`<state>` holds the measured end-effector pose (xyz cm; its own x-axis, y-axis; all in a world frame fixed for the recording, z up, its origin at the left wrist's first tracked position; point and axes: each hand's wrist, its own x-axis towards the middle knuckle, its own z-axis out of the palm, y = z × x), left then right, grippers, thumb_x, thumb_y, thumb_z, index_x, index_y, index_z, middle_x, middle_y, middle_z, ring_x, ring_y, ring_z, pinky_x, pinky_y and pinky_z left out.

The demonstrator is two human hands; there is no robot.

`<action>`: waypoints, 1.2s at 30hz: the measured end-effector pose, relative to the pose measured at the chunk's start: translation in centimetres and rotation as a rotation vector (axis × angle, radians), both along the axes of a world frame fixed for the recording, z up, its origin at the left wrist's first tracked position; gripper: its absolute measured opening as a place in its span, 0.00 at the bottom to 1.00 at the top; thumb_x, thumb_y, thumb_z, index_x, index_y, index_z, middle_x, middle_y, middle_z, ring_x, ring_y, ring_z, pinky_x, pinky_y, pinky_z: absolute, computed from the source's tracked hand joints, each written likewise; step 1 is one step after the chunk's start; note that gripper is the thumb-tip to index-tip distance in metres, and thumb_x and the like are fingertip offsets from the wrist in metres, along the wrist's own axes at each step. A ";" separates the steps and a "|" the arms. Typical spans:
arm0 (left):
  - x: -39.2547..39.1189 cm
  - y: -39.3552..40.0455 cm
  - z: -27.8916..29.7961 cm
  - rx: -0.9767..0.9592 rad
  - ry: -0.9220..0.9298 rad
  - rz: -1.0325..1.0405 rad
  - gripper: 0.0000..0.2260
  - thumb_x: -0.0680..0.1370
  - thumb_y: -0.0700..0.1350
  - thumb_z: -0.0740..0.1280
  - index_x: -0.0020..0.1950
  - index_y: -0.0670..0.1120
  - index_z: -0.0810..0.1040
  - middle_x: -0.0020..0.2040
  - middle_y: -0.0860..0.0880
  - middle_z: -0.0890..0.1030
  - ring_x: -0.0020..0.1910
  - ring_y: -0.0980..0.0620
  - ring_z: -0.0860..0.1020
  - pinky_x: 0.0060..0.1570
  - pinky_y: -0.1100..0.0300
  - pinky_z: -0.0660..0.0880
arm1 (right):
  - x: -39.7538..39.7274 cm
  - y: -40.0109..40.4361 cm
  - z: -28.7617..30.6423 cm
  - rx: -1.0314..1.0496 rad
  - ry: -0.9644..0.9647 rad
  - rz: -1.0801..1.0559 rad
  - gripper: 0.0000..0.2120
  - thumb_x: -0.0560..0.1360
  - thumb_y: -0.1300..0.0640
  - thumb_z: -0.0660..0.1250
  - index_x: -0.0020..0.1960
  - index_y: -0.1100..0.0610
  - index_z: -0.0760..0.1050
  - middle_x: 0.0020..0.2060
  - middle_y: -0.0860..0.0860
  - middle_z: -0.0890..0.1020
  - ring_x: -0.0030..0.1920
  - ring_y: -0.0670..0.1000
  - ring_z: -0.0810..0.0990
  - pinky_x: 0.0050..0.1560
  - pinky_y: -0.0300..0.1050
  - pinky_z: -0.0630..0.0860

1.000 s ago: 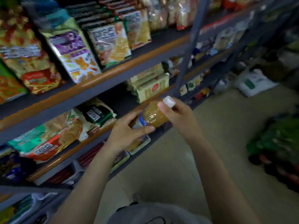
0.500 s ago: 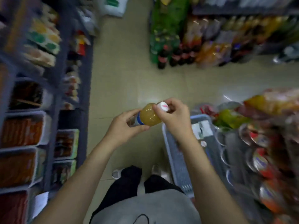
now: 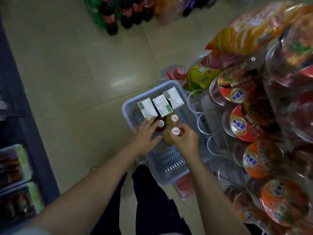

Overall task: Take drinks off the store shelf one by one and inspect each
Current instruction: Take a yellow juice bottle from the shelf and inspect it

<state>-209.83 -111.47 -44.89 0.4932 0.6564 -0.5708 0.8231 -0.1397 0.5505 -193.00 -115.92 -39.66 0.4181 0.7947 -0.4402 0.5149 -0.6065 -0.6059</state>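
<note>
Now right hand [image 3: 185,141] fingers pinch the amber bottle [image 3: 168,139] by its white cap over the blue basket [image 3: 128,106]; left hand [image 3: 144,134] open, fingers straight, beside it.

Beige tile floor [image 3: 71,68] carries blue slotted basket [image 3: 169,167] under both grips; soda bottles [image 3: 118,12] stand well ahead; wire rack [image 3: 203,106] right of basket.

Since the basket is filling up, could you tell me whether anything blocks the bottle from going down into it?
Nothing visible does. The right hand holds the yellow bottle over bare basket floor, beside two standing bottles.
</note>
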 end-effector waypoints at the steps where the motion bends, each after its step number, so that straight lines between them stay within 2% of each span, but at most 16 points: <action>1: 0.4 0.0 -1.2 0.030 0.045 -0.032 0.30 0.83 0.61 0.54 0.82 0.56 0.49 0.83 0.54 0.42 0.82 0.48 0.41 0.78 0.42 0.47 | 0.3 -0.2 -1.2 -0.010 -0.005 -0.019 0.12 0.73 0.56 0.76 0.43 0.50 0.72 0.35 0.54 0.80 0.39 0.56 0.79 0.37 0.45 0.66; 4: 0.9 0.2 -3.4 0.078 0.081 -0.047 0.28 0.84 0.60 0.54 0.82 0.58 0.46 0.82 0.54 0.40 0.81 0.49 0.37 0.79 0.44 0.42 | 0.6 -0.3 -4.8 -0.053 0.007 -0.078 0.09 0.73 0.52 0.75 0.45 0.51 0.74 0.39 0.53 0.84 0.42 0.57 0.81 0.38 0.48 0.73; 6: 1.0 0.5 -4.3 0.074 0.045 -0.039 0.28 0.84 0.60 0.54 0.81 0.60 0.46 0.83 0.55 0.41 0.81 0.49 0.39 0.79 0.44 0.44 | 0.6 -0.3 -7.0 -0.087 0.016 -0.084 0.11 0.74 0.51 0.74 0.51 0.55 0.78 0.43 0.55 0.85 0.45 0.59 0.82 0.42 0.53 0.78; 11: 0.6 1.1 -5.1 0.115 0.005 -0.038 0.26 0.84 0.60 0.54 0.81 0.61 0.51 0.83 0.56 0.44 0.82 0.49 0.42 0.77 0.42 0.49 | 1.1 0.0 -9.2 -0.126 0.008 -0.113 0.10 0.77 0.55 0.70 0.56 0.57 0.76 0.49 0.57 0.84 0.49 0.60 0.81 0.40 0.48 0.68; 14: 0.6 1.1 -5.1 0.090 0.013 -0.055 0.26 0.84 0.60 0.53 0.81 0.61 0.49 0.82 0.58 0.43 0.82 0.50 0.41 0.77 0.42 0.48 | 1.1 -0.3 -9.4 -0.151 0.017 -0.087 0.14 0.77 0.53 0.71 0.60 0.56 0.75 0.51 0.58 0.84 0.50 0.61 0.81 0.42 0.51 0.75; 17: 0.7 1.4 -4.5 0.053 0.039 -0.073 0.26 0.84 0.61 0.53 0.81 0.61 0.50 0.83 0.57 0.42 0.82 0.50 0.42 0.78 0.41 0.48 | 1.4 0.1 -8.6 -0.233 0.003 -0.027 0.17 0.78 0.49 0.70 0.64 0.56 0.74 0.54 0.58 0.83 0.54 0.62 0.81 0.46 0.51 0.74; 19: 0.2 2.0 -3.6 0.020 0.025 -0.033 0.26 0.84 0.61 0.53 0.82 0.60 0.51 0.83 0.54 0.46 0.82 0.50 0.45 0.78 0.43 0.49 | 1.4 1.1 -6.8 -0.250 -0.065 0.010 0.19 0.79 0.47 0.69 0.65 0.55 0.75 0.56 0.58 0.83 0.56 0.61 0.81 0.47 0.51 0.74; 21: -0.9 2.8 -1.9 0.045 -0.008 0.061 0.26 0.84 0.60 0.55 0.82 0.57 0.56 0.83 0.51 0.54 0.81 0.48 0.53 0.77 0.46 0.53 | 0.6 2.6 -3.9 -0.155 -0.098 0.045 0.17 0.79 0.48 0.68 0.64 0.55 0.76 0.54 0.57 0.84 0.54 0.60 0.81 0.48 0.51 0.77; 24: -4.6 4.3 3.7 0.177 -0.103 0.323 0.28 0.79 0.59 0.56 0.76 0.48 0.71 0.76 0.45 0.69 0.75 0.43 0.68 0.73 0.49 0.65 | -3.1 6.3 2.0 0.068 -0.035 0.175 0.08 0.80 0.52 0.67 0.53 0.56 0.80 0.44 0.54 0.84 0.46 0.56 0.81 0.46 0.51 0.77; 26: -9.1 5.4 9.5 0.361 -0.186 0.530 0.27 0.78 0.57 0.58 0.71 0.44 0.76 0.72 0.42 0.73 0.71 0.43 0.72 0.71 0.51 0.68 | -7.8 9.9 7.0 0.244 0.040 0.315 0.10 0.80 0.51 0.64 0.49 0.56 0.81 0.41 0.51 0.82 0.43 0.53 0.80 0.46 0.52 0.77; 28: -14.6 6.3 16.4 0.630 -0.187 0.674 0.25 0.79 0.55 0.58 0.69 0.42 0.77 0.70 0.41 0.75 0.69 0.43 0.72 0.69 0.54 0.68 | -13.7 13.8 12.9 0.433 0.121 0.454 0.15 0.79 0.48 0.61 0.51 0.57 0.81 0.43 0.51 0.82 0.44 0.49 0.79 0.47 0.48 0.76; 30: -21.9 6.5 25.3 0.919 -0.126 0.790 0.23 0.80 0.53 0.58 0.68 0.41 0.77 0.69 0.41 0.76 0.68 0.43 0.73 0.68 0.53 0.67 | -21.7 17.0 21.0 0.648 0.201 0.622 0.14 0.80 0.50 0.62 0.53 0.58 0.81 0.46 0.51 0.83 0.46 0.47 0.78 0.48 0.47 0.75; 32: -29.1 5.3 34.1 1.167 -0.002 0.860 0.22 0.81 0.51 0.59 0.69 0.41 0.76 0.69 0.41 0.75 0.68 0.41 0.74 0.68 0.47 0.69 | -29.9 18.6 29.2 0.880 0.255 0.797 0.12 0.81 0.52 0.63 0.54 0.58 0.81 0.47 0.53 0.83 0.49 0.49 0.79 0.51 0.49 0.76; 36: -41.3 -1.9 48.5 1.518 0.354 1.000 0.22 0.81 0.52 0.58 0.71 0.43 0.74 0.71 0.42 0.74 0.68 0.40 0.73 0.67 0.44 0.69 | -45.4 15.6 43.8 1.160 0.353 1.109 0.15 0.81 0.49 0.60 0.58 0.57 0.79 0.52 0.51 0.82 0.51 0.51 0.80 0.53 0.50 0.76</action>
